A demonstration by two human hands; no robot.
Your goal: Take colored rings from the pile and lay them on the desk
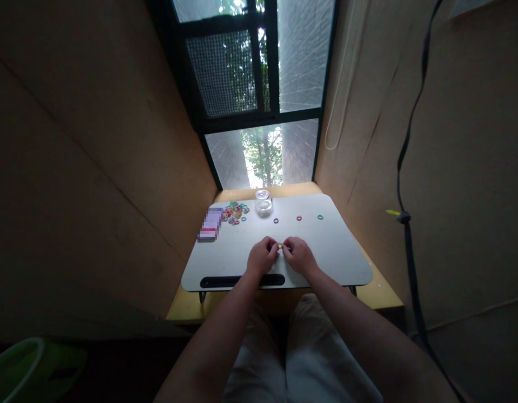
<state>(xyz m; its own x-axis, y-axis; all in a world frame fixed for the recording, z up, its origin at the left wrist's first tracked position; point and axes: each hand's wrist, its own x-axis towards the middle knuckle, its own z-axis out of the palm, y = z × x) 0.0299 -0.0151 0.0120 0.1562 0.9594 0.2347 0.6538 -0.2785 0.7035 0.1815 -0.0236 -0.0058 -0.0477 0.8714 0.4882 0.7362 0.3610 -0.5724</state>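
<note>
My left hand (pixel 263 255) and my right hand (pixel 300 254) meet over the front middle of a white lap table (pixel 225 257). Both are closed, fingertips pinching a small yellowish hair tie (pixel 279 245) between them; the fingers hide most of it. Beyond my hands, a dark hair tie (pixel 276 221), a red hair tie (pixel 299 218) and a green hair tie (pixel 320 217) lie apart in a loose row. A pile of mixed-colour hair ties (pixel 234 211) lies at the back left. Behind the row stands a clear jar (pixel 264 206).
A phone (pixel 211 224) with a blurred screen lies at the table's left edge. A dark slot (pixel 217 281) runs along the front edge. The lap table stands on a yellow wooden surface (pixel 382 294) below a window (pixel 263 154). A dark strap (pixel 410 257) hangs at right.
</note>
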